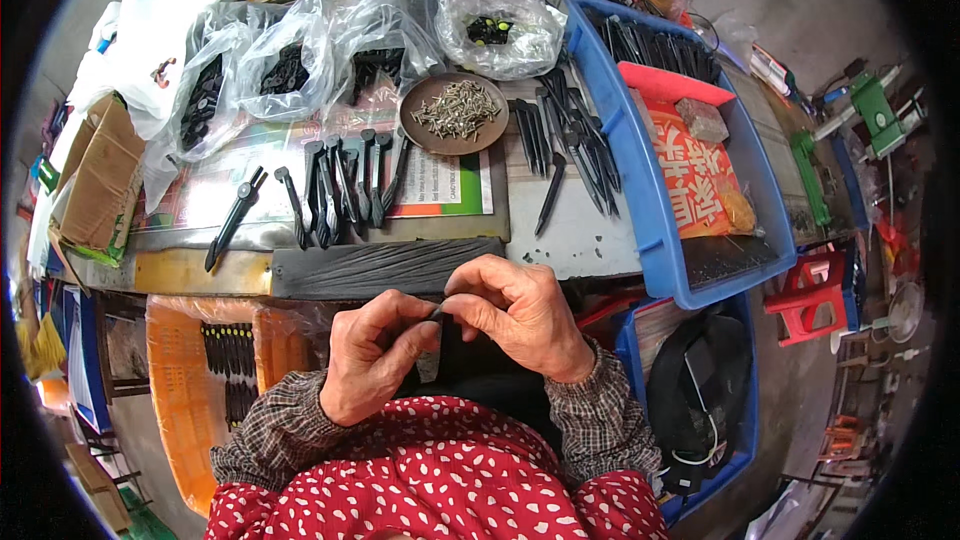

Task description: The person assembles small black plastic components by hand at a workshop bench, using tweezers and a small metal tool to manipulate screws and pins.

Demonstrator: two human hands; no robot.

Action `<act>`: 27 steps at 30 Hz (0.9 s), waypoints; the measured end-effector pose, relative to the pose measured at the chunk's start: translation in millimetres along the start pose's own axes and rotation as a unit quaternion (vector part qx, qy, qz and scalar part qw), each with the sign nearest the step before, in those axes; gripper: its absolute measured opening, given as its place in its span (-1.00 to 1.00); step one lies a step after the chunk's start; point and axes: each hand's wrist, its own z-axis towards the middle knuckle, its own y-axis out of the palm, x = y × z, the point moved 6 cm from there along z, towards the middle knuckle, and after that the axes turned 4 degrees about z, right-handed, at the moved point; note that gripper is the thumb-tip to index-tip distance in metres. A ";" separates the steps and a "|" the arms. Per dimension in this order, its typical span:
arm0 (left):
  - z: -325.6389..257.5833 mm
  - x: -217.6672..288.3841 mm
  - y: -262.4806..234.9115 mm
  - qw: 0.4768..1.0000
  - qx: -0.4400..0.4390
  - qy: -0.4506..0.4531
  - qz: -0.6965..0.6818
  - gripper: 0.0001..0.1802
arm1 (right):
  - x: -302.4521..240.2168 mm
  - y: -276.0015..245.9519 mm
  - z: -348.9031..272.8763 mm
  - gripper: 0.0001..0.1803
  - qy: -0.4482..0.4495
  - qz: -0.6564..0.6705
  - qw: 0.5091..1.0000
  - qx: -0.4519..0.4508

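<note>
Both hands meet near the body, just below the near edge of the table (580, 240). The left hand (372, 358) is clenched around a dark plastic piece (425, 325), and the right hand (520, 315) pinches a small pin (438, 311) at that piece's top end. Farther off on the table, a row of black clips (345, 185) lies left of centre, with a brown dish of screws (455, 112) behind it. A blue crate (660, 240) stands to the right, an orange crate (185, 380) at near left.
</note>
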 end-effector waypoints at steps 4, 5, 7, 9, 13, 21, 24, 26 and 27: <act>-1.1 -3.8 -1.8 1.000 0.005 -0.014 -0.015 -0.90 | 1.5 0.2 2.4 -0.91 -0.028 -0.096 0.995 0.005; -1.0 -2.7 -2.0 1.000 0.002 -0.010 -0.009 -0.90 | 1.4 0.5 2.7 -0.91 -0.033 -0.109 0.993 0.004; -1.1 -2.2 -3.1 1.000 0.002 -0.006 -0.004 -0.90 | -2.4 2.2 2.7 -0.91 -0.012 -0.092 0.996 -0.003; -1.7 -2.8 -4.1 1.000 -0.001 -0.004 0.002 -0.89 | -2.3 3.2 3.7 -0.91 0.008 -0.073 0.997 -0.012; -0.2 -0.1 -4.9 1.000 -0.006 0.006 0.009 -0.89 | -2.6 3.4 5.7 -0.92 0.007 -0.017 1.000 -0.022; 1.2 -1.2 -5.5 1.000 -0.003 0.001 -0.014 -0.89 | -0.3 5.3 5.6 -0.94 0.046 0.035 0.998 -0.016; 1.3 4.1 -6.7 1.000 -0.007 0.003 -0.006 -0.90 | -1.8 6.4 5.9 -0.94 0.029 0.039 0.999 -0.008; 0.5 2.4 -8.0 1.000 -0.008 -0.014 -0.009 -0.90 | -2.6 6.5 6.1 -0.94 0.033 0.012 0.999 -0.007; -0.2 0.6 -8.2 0.999 -0.014 -0.029 -0.013 -0.90 | -2.0 7.7 6.1 -0.94 0.034 0.013 0.999 -0.015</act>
